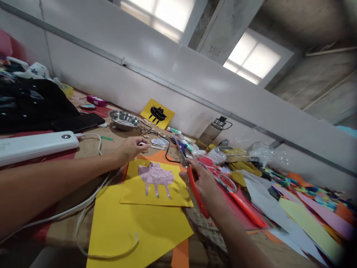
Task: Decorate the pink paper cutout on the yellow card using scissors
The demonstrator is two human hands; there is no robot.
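My left hand (134, 149) is closed, thumb and fingers pinched on a small white piece (142, 144) whose kind I cannot make out. My right hand (205, 182) grips scissors (193, 186) with red handles, their grey blades pointing up and away. Between and below my hands lies a yellow card (131, 191). On it is a lilac cut-out shape (156, 176) with three legs, dotted with pearl-like beads. Under the card are larger yellow paper (125, 223) and some orange paper (180, 257).
A metal bowl (124, 121) stands behind my left hand. Against the wall leans a yellow card with a black cut-out (157, 113). A bottle (212, 132), a red-handled tool (245, 208) and paper scraps (312, 219) lie rightward. A white power strip (36, 147) and cables are left.
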